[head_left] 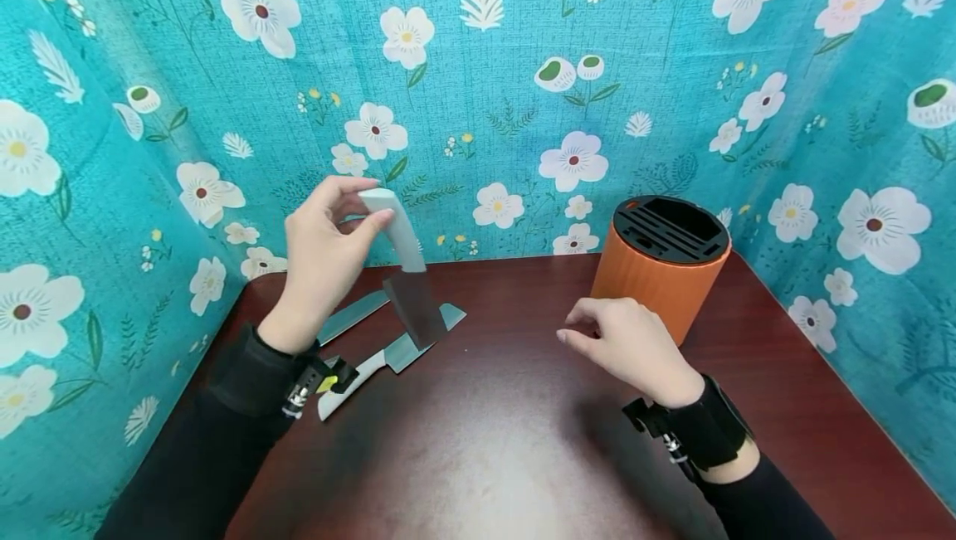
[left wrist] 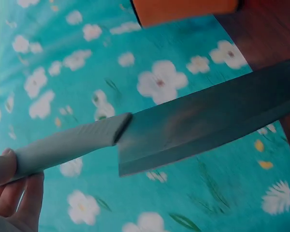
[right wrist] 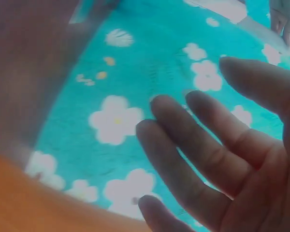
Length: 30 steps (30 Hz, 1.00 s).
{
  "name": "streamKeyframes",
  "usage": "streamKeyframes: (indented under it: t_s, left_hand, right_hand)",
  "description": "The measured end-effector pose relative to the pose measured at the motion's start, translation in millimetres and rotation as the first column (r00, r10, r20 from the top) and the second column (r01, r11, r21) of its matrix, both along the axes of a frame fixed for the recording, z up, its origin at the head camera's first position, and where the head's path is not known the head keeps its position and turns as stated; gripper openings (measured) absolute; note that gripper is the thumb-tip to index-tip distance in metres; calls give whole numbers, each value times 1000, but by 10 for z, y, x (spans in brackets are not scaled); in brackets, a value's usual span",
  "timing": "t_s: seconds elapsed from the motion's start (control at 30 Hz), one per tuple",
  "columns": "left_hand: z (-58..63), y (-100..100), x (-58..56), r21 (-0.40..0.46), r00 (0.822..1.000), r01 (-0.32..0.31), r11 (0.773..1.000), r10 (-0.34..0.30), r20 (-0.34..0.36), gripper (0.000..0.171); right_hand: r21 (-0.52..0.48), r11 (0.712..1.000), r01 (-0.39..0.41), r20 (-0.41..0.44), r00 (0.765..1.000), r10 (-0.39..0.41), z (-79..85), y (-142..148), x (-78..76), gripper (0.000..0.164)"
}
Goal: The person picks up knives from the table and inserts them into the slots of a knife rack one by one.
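Observation:
My left hand (head_left: 326, 245) pinches the end of a kitchen knife's white handle (left wrist: 72, 145). The knife's broad blade (head_left: 415, 308) hangs point down above the table, and in the left wrist view the whole handle and most of the blade show. Below it lie two more knives: one with a white handle (head_left: 351, 385) and one whose blade (head_left: 354, 314) is partly hidden behind my left wrist. My right hand (head_left: 631, 345) hovers in front of the orange knife block (head_left: 657, 274), holding nothing, its fingers loosely bent in the right wrist view.
The block's black slotted top (head_left: 672, 229) has several narrow slots and one wide opening. A dark red-brown table (head_left: 508, 374) lies under everything. Turquoise flowered cloth (head_left: 478, 109) hangs behind and along both sides.

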<state>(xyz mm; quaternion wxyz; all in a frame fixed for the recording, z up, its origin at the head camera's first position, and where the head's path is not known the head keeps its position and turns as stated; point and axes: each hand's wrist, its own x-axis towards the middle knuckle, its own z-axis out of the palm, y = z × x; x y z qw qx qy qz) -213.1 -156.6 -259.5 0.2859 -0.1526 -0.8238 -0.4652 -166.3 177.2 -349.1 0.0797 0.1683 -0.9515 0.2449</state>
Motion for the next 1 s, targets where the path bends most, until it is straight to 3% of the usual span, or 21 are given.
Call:
streamKeyframes:
  t_s: [0.2, 0.43, 0.6, 0.73, 0.8, 0.87, 1.0]
  left_hand:
    - [11, 253, 179, -11, 987, 163, 987, -163, 9, 33]
    - [-39, 469, 313, -52, 955, 297, 953, -298, 4, 32]
    - [-63, 566, 368, -42, 927, 376, 926, -376, -3, 30]
    - [-70, 611, 399, -50, 902, 431, 901, -431, 4, 29]
    - [-69, 624, 410, -72, 898, 440, 895, -441, 1, 29]
    - [-64, 634, 417, -94, 897, 440, 893, -442, -5, 30]
    - [-56, 638, 422, -136, 903, 423, 896, -428, -15, 29]
  right_hand:
    - [-51, 994, -100, -78, 992, 95, 395, -157, -22, 23]
    - [-69, 970, -235, -176, 959, 220, 728, -350, -74, 29]
    - [-88, 944, -318, -202, 934, 296, 804, -452, -123, 32]
    - [-102, 922, -373, -230, 911, 344, 810, -508, -140, 17]
    - [-110, 908, -405, -241, 897, 371, 803, -530, -146, 15]
    - [-111, 894, -435, -251, 882, 398, 794, -551, -150, 23]
    - [-98, 880, -465, -268, 864, 427, 787, -582, -152, 30]
